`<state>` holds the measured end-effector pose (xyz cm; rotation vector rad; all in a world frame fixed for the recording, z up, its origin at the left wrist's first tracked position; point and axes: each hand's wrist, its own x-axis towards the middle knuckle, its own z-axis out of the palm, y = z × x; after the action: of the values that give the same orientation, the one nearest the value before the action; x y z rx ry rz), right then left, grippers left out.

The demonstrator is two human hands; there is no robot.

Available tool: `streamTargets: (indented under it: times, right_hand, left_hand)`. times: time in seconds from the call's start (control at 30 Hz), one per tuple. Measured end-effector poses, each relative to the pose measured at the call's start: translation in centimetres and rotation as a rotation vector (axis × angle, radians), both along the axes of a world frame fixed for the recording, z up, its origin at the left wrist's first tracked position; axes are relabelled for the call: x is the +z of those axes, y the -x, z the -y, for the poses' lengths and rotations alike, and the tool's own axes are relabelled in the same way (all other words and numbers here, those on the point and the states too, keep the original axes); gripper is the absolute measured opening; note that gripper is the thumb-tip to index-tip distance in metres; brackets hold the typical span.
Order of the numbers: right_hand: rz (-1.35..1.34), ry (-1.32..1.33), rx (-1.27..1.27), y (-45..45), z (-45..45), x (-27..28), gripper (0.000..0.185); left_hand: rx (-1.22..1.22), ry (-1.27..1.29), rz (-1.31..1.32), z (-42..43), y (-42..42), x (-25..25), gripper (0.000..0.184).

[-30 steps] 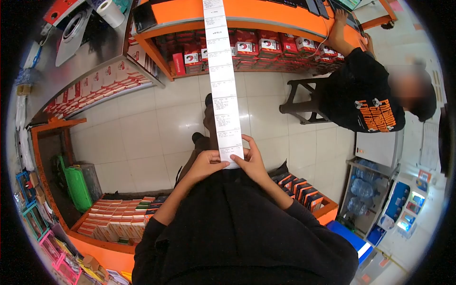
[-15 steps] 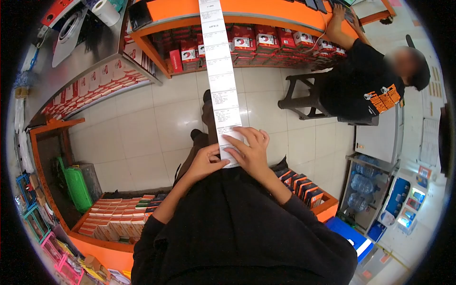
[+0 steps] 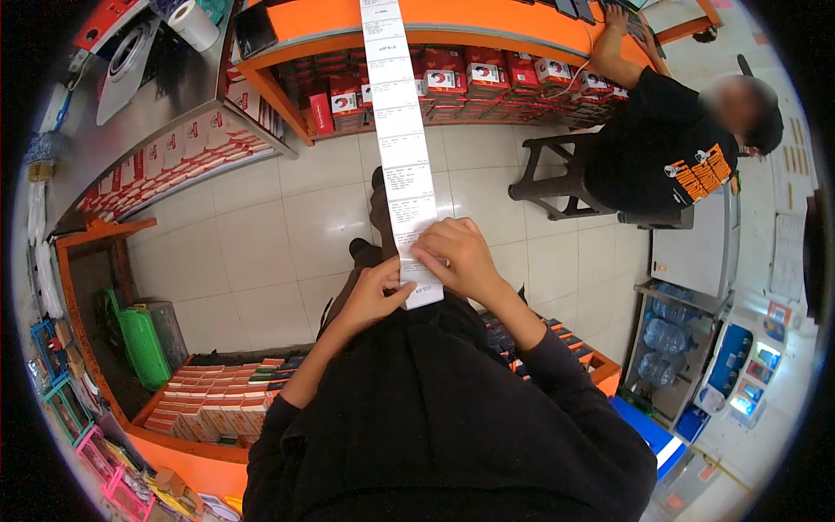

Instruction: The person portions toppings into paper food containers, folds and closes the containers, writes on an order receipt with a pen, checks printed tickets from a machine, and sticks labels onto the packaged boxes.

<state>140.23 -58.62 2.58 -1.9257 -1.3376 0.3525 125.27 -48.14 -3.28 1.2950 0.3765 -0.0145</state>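
Observation:
A long white strip of printed receipts runs from the orange counter down to my lap, with blocks of small text along it. Its near end lies just above my black clothing. My left hand grips the strip's left edge near that end, thumb on top of the paper. On the right side, a little higher up, my right hand pinches the strip with its fingers curled over the edge. The fingers under the paper are hidden.
Red boxes fill the shelf beneath the orange counter. A co-worker sits on a dark stool at the right. Low orange shelving with small boxes stands behind me. A paper roll is on the metal table.
My right hand has curled from spread fingers into a pinch and shifted slightly right. The strip's near end has turned a little and shows more printed text.

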Motion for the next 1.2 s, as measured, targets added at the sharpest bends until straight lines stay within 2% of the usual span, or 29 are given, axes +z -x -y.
streamTargets:
  times: [0.07,0.17,0.27,0.4,0.5,0.6,0.7,0.8,0.93,1.03,1.2]
  right_hand:
    - [-0.327,-0.067,-0.158,0.2,-0.1,-0.8,0.004]
    - [-0.509,-0.317,-0.622,1.1,0.3,-1.0,0.002]
    - [0.014,-0.432,-0.525,1.4,1.4,1.5,0.003]
    - [0.008,-0.467,-0.494,2.4,3.3,1.6,0.009]
    - [0.335,-0.189,-0.278,1.4,4.8,3.8,0.018]
    - [0.671,0.069,-0.209,1.9,5.4,4.8,0.023]
    - [0.664,0.202,-0.125,2.6,5.9,4.8,0.024]
    - [0.618,0.154,0.014,3.4,6.1,4.4,0.033]
    - [0.503,0.099,0.020,3.8,5.4,3.8,0.030]
    - [0.396,0.102,-0.021,3.7,4.9,4.1,0.026]
    - [0.534,0.086,0.034,2.7,5.1,3.6,0.019]
  left_hand:
    - [0.007,0.048,0.007,0.1,-0.1,0.4,0.030]
    - [-0.069,0.068,-0.046,0.2,0.2,0.4,0.027]
    - [-0.105,0.043,-0.068,0.4,0.4,0.2,0.023]
    - [-0.127,0.016,-0.084,0.5,0.4,1.7,0.022]
    - [-0.109,-0.039,-0.067,1.0,0.6,1.9,0.022]
    - [-0.097,-0.103,-0.092,1.6,0.9,2.2,0.023]
    - [-0.113,-0.209,-0.142,1.6,0.5,3.8,0.023]
    - [-0.100,-0.340,-0.135,1.8,0.1,5.2,0.019]
    - [-0.116,-0.516,-0.065,1.8,-0.2,5.3,0.014]
    - [-0.093,-0.673,0.087,1.7,-0.2,4.8,0.013]
    - [-0.087,-0.785,0.214,1.7,-0.3,3.6,0.012]
